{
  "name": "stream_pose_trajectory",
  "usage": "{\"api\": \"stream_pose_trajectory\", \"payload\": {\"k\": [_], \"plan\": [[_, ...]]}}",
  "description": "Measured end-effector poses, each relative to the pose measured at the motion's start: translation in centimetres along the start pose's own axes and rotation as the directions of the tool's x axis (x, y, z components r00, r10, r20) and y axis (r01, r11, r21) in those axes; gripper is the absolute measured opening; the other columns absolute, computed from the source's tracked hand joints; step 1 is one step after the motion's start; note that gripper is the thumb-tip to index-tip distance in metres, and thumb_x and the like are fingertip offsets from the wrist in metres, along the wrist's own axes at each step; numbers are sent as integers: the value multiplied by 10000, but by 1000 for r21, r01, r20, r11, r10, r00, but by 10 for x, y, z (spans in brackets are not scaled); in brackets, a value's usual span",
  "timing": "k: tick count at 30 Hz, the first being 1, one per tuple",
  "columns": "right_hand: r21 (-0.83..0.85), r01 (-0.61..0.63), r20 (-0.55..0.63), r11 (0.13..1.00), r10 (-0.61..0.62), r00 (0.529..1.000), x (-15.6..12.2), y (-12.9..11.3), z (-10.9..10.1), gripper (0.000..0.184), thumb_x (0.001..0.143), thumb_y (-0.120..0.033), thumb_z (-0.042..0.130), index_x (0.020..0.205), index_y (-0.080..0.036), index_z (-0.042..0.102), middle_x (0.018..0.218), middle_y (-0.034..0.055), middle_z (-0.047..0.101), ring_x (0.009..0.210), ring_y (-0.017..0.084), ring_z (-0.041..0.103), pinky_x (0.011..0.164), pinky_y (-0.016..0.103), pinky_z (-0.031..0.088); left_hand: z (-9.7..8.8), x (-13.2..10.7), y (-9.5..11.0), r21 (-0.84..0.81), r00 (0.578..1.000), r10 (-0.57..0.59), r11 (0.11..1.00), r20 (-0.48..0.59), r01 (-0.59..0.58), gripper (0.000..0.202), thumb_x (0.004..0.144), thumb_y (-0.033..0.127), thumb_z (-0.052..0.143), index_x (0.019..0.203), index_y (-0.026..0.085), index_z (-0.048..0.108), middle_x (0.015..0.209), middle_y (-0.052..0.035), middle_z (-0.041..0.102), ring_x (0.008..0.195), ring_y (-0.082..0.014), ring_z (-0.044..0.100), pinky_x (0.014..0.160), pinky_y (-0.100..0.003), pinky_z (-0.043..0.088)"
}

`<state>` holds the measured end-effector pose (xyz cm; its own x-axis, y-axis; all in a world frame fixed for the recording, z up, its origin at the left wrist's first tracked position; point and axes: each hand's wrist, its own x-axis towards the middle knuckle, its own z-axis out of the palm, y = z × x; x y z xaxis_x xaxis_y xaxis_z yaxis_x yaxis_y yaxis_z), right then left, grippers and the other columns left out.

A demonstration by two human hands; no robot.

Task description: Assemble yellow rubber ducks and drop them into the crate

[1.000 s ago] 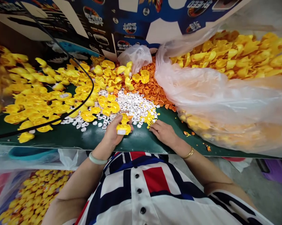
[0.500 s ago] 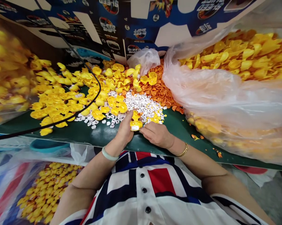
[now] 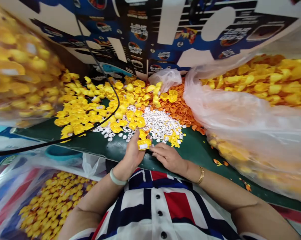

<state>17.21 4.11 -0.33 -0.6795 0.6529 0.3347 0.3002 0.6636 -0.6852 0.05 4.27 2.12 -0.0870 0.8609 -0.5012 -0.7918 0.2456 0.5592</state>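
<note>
Evidently one piece is in mid-assembly: I judge it part-done, since the glossy yellow plastic duck-shaped shell (image 3: 143, 145), spread out in two joined halves, has a white rectangular patch in its near half and a touch of orange toward its far end, yet is not folded together. It sits at about the middle of the near edge of the green-topped bench (image 3: 199, 150). Plenty seems left, for toward the back edge and off to the left I see a heap of similar loose yellow plastic shells (image 3: 85, 115), with a spread of small white plastic pieces (image 3: 160, 125), a patch of tiny yellow plastic pieces (image 3: 176, 138) on its right and a mound of curled orange plastic pieces (image 3: 182, 111) behind. Below the bench's left front edge lie many rounded yellow plastic ducks (image 3: 55, 203); I take these for finished ones, though they are too small to check. As for the grip, my bare left hand (image 3: 132, 148) is wrapped snugly on the shell, thumb along its left side. My bare right hand (image 3: 169, 157) has thumb and forefinger nearly together by the shell's near right edge; whether they pinch it or carry something small, I cannot tell.
</note>
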Motion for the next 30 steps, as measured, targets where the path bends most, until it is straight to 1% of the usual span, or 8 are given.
{"api": "stream_pose_trajectory", "payload": {"k": [3, 9, 14, 18, 21, 24, 27, 30], "plan": [[114, -49, 47, 992, 44, 998, 32, 0, -9, 240, 1020, -260, 444, 1100, -223, 667, 904, 30, 634, 845, 151, 618, 799, 305, 531, -23, -11, 12, 12, 999, 29, 1000, -14, -29, 328, 902, 429, 592, 1054, 138, 606, 784, -64, 659, 657, -177, 651, 594, -277, 525], [-527, 114, 138, 842, -48, 989, 108, 12, -12, 206, 973, -246, 518, 1127, -169, 632, 1106, 131, 606, 1005, 268, 523, 800, 377, 468, -57, -26, 38, 2, 987, 139, 990, -81, -139, 290, 963, 368, 483, 1124, 150, 585, 807, -75, 656, 661, -190, 661, 573, -280, 528], [-597, 175, 219, 783, -51, 974, 130, 18, -11, 166, 973, -192, 490, 966, -143, 649, 999, 136, 632, 974, 269, 524, 826, 393, 447, -68, -25, 47, -13, 986, 141, 990, -86, -143, 288, 967, 367, 471, 1117, 151, 589, 804, -72, 652, 662, -181, 658, 584, -275, 531], [-107, -186, 80, 977, 195, 977, 102, 8, -18, 209, 976, -358, 523, 985, -184, 639, 944, 63, 658, 860, 199, 601, 772, 334, 482, -74, -21, 58, -3, 979, 183, 983, -94, -184, 297, 969, 382, 452, 1069, 141, 595, 795, -80, 651, 668, -193, 663, 577, -283, 534], [278, -533, 364, 799, 426, 828, 67, -4, -8, 298, 962, -474, 508, 974, -199, 623, 868, 10, 667, 621, 128, 604, 599, 271, 487, -75, -18, 66, 1, 976, 213, 977, -54, -213, 306, 962, 415, 452, 1029, 154, 598, 788, -74, 646, 679, -196, 666, 580, -284, 537], [194, -673, 461, 714, 539, 705, 42, -14, 4, 323, 958, -492, 497, 996, -198, 626, 825, 10, 672, 588, 132, 607, 570, 274, 489, -74, -13, 69, 6, 983, 183, 983, 23, -183, 345, 963, 470, 431, 1056, 179, 591, 792, -68, 643, 690, -201, 668, 574, -285, 535], [-123, -526, 333, 842, 534, 777, 39, -21, 1, 303, 965, -445, 503, 1068, -195, 639, 885, 53, 686, 759, 202, 652, 698, 344, 523, -71, -10, 68, 27, 987, 159, 987, 31, -159, 386, 976, 492, 387, 1094, 178, 579, 782, -72, 641, 661, -197, 661, 549, -284, 526], [-357, -200, 275, 912, 307, 911, 50, -21, -8, 410, 949, -471, 549, 1249, -195, 590, 1117, 126, 654, 1008, 284, 628, 867, 436, 515, -69, -9, 68, 34, 989, 147, 988, 36, -148, 407, 981, 503, 372, 1094, 171, 578, 783, -76, 645, 635, -191, 655, 525, -278, 513]]}}
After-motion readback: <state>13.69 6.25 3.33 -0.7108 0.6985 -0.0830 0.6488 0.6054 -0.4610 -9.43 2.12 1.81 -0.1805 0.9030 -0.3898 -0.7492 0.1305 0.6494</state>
